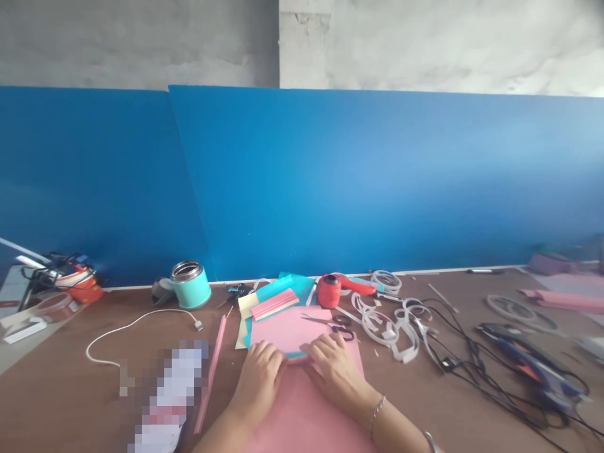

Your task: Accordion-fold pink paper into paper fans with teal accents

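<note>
My left hand and my right hand are side by side over pink paper. Fingers curled, both are closed on the paper's far edge, which looks folded or rolled. A narrow blue strip shows along that edge between them; how it joins the paper cannot be made out. Just beyond lies more pink paper, with dark-handled scissors resting on it close to my right fingers. Behind, a stack of narrow pink strips sits on blue and cream sheets. My fingertips are partly hidden.
Left are a turquoise container, a white cable, a blurred-out object and a long pink strip. Right are a red spool, curled white strips, black cords and a glue gun. A blue panel stands behind.
</note>
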The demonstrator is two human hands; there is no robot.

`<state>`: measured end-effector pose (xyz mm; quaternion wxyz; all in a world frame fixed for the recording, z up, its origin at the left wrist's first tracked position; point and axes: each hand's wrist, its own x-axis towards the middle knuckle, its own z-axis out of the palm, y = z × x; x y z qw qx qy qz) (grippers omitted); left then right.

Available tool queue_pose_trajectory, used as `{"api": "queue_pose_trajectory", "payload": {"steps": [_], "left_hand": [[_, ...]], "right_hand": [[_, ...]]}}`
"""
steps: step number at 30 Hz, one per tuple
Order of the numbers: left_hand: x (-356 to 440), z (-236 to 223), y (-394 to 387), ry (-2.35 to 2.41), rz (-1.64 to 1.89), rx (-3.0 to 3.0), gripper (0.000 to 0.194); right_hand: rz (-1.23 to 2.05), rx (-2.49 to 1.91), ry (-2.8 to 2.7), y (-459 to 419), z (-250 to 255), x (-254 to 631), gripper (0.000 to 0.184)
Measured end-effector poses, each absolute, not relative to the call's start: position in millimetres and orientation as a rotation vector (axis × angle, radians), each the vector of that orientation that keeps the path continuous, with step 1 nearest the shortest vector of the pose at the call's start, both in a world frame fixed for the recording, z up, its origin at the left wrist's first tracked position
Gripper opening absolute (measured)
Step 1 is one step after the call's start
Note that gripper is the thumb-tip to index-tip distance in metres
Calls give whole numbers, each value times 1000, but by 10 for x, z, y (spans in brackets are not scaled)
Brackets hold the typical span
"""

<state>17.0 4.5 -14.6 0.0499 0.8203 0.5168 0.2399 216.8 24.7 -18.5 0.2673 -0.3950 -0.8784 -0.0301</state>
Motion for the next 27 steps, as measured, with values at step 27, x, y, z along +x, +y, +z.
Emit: {"api": "queue_pose_trajectory", "payload": {"steps": [27], "left_hand": [[-186, -131, 204, 1862, 552, 2111, 21]], "right_hand": [[439, -1374, -2105, 419, -250, 2232, 25]]}}
